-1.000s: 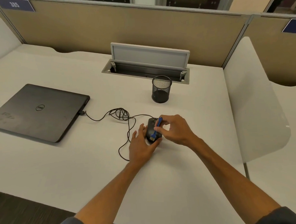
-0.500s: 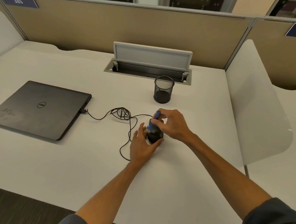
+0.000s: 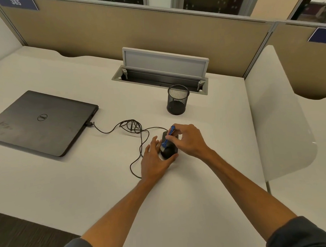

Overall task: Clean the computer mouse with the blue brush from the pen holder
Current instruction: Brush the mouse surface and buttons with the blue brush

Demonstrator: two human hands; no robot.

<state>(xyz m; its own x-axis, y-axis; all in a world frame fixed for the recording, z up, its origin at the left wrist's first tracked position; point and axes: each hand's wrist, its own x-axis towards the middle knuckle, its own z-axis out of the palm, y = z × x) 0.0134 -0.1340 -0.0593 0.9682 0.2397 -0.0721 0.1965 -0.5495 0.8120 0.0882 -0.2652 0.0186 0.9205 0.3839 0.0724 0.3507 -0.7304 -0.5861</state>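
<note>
A black wired computer mouse (image 3: 168, 151) lies on the white desk (image 3: 188, 196). My left hand (image 3: 154, 160) holds it from the left and near side, thumb curled round its near end, fingers spread along its left flank. My right hand (image 3: 186, 139) pinches the handle of a small blue brush (image 3: 167, 139), which slants down to the left. Its pale bristles touch the mouse's left top. The black mesh pen holder (image 3: 177, 99) stands behind the mouse and looks empty.
A shut dark laptop (image 3: 42, 122) lies at the left, joined to the mouse by a tangled black cable (image 3: 132, 126). An open cable tray with a raised grey lid (image 3: 164, 66) sits at the back. A white divider panel (image 3: 280, 119) stands at the right.
The brush has swept across the mouse: bristles near its near end first, then further up, now at its left top. My left hand keeps its hold on the mouse.
</note>
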